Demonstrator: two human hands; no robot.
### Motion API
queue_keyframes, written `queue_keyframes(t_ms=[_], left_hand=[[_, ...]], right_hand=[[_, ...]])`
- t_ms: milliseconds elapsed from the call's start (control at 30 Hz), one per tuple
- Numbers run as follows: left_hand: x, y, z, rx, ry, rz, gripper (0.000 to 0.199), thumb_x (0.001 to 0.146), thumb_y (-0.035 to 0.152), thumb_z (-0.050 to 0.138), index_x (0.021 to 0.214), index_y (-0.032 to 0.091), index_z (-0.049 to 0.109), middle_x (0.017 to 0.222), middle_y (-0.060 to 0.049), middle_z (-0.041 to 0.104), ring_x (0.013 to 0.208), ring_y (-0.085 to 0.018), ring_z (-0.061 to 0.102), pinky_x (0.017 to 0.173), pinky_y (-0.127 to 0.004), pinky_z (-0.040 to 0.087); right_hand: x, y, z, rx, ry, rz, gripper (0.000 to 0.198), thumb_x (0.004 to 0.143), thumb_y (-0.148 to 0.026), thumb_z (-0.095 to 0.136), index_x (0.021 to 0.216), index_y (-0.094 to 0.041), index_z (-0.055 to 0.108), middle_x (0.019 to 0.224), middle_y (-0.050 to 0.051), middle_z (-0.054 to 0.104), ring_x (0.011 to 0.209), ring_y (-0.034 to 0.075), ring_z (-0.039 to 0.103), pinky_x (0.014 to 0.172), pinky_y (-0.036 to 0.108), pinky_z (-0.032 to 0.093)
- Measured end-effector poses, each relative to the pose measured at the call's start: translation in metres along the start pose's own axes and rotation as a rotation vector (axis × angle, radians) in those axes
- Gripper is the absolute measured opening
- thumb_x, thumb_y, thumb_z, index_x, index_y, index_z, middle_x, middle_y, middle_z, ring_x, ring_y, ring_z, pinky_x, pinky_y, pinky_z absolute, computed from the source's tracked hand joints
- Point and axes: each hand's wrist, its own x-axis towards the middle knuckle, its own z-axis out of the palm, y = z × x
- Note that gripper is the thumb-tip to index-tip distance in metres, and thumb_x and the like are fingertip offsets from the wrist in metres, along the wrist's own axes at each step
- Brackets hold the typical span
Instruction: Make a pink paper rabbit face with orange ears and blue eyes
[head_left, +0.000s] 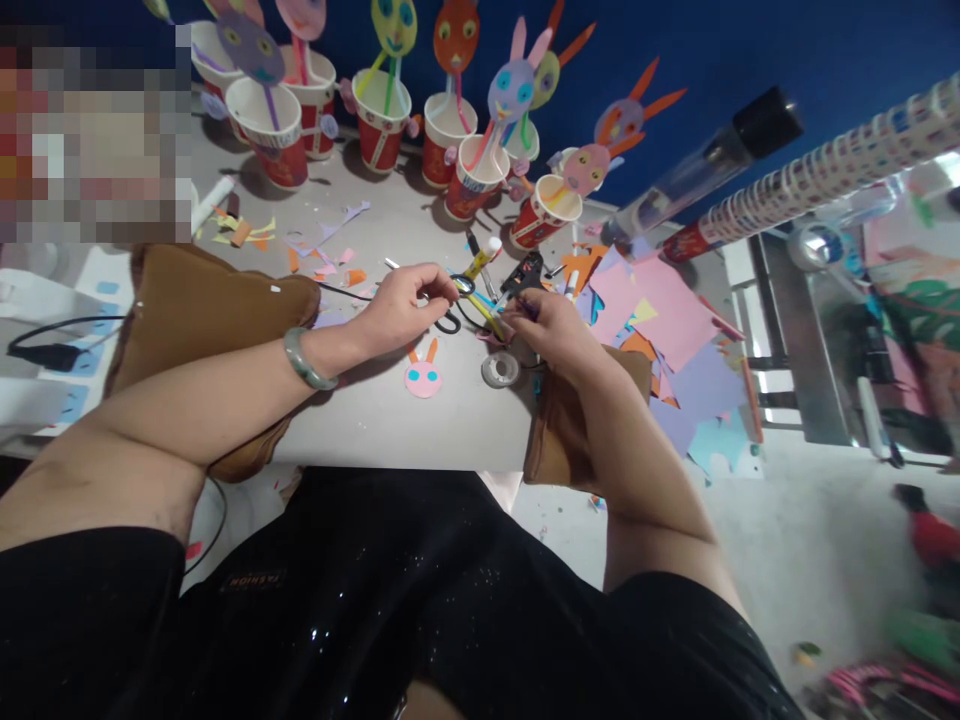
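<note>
A pink rabbit face (424, 378) lies loose on the worktop (390, 435) near the left hand (405, 303), eyes and ears on, no mouth visible; other faces (394, 28) already stand in cups (379, 135). The left hand's and right hand's (553, 327) fingers are narrow; I cannot tell whether they hold anything.

a white power strip (96, 348) lies beside a brown cushion (202, 305).

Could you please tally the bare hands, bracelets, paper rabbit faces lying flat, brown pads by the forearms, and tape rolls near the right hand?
Bare hands: 2 (left hand, right hand)
Bracelet: 1
Flat rabbit face: 1
Brown pads: 2
Tape roll: 1
Total: 7
</note>
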Motion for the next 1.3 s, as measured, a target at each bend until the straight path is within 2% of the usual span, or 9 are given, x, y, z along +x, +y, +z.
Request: queue_keyframes(t_ms=[133,233,433,600,733,1033,1300], left_hand=[[-0.004,0.006,0.003,-0.162,-0.105,-0.106,0.007,0.079,0.019,0.071,0.085,0.017,0.071,0.082,-0.001,0.071,0.073,-0.012,0.061,0.071,-0.027,0.05],[-0.005,0.012,0.002,-0.212,-0.128,-0.114,0.014,0.078,0.026,0.076,0.087,0.016,0.073,0.082,-0.001,0.071,0.073,-0.012,0.062,0.072,-0.028,0.051],[-0.005,0.017,-0.001,-0.114,-0.066,-0.062,0.011,0.077,0.025,0.075,0.081,0.014,0.074,0.078,-0.002,0.073,0.075,-0.014,0.063,0.072,-0.028,0.049],[-0.005,0.014,0.0,-0.062,-0.021,-0.058,0.006,0.079,0.02,0.071,0.078,0.015,0.074,0.078,-0.003,0.074,0.074,-0.014,0.064,0.072,-0.027,0.049],[-0.005,0.012,0.001,-0.054,-0.017,-0.058,0.007,0.08,0.019,0.068,0.077,0.016,0.073,0.076,-0.003,0.073,0.073,-0.014,0.064,0.071,-0.027,0.049],[-0.006,0.013,0.001,-0.029,-0.021,-0.072,0.014,0.077,0.028,0.071,0.079,0.014,0.073,0.076,-0.002,0.073,0.072,-0.013,0.063,0.069,-0.025,0.048],[-0.006,0.015,0.002,-0.057,-0.022,-0.06,0.01,0.077,0.023,0.068,0.074,0.015,0.073,0.072,0.0,0.069,0.07,-0.012,0.059,0.07,-0.025,0.047]], right_hand=[[-0.008,-0.027,0.005,0.666,-0.009,0.019,0.038,0.077,-0.057,0.075,0.076,-0.024,0.056,0.054,-0.009,0.033,0.048,0.009,0.029,0.049,0.027,0.027],[-0.01,-0.047,0.015,0.875,-0.03,0.032,0.051,0.069,-0.066,0.082,0.076,-0.026,0.053,0.054,-0.011,0.027,0.046,0.007,0.022,0.046,0.026,0.021],[-0.004,-0.056,0.035,0.929,0.01,0.071,0.058,0.061,-0.071,0.086,0.074,-0.025,0.055,0.054,-0.01,0.033,0.046,0.006,0.026,0.047,0.027,0.02],[-0.002,-0.05,0.043,0.934,0.001,0.086,0.056,0.063,-0.072,0.086,0.075,-0.025,0.057,0.051,-0.01,0.035,0.045,0.007,0.027,0.047,0.028,0.018],[0.0,-0.047,0.047,0.984,-0.021,0.073,0.053,0.065,-0.067,0.087,0.074,-0.025,0.058,0.052,-0.01,0.035,0.045,0.007,0.027,0.047,0.028,0.017],[-0.001,-0.044,0.049,1.082,-0.051,0.07,0.051,0.068,-0.062,0.089,0.078,-0.023,0.057,0.051,-0.012,0.035,0.043,0.005,0.024,0.043,0.025,0.015],[-0.005,-0.048,0.048,1.137,-0.081,0.08,0.046,0.072,-0.055,0.087,0.074,-0.022,0.054,0.052,-0.012,0.031,0.044,0.005,0.023,0.042,0.022,0.017]])
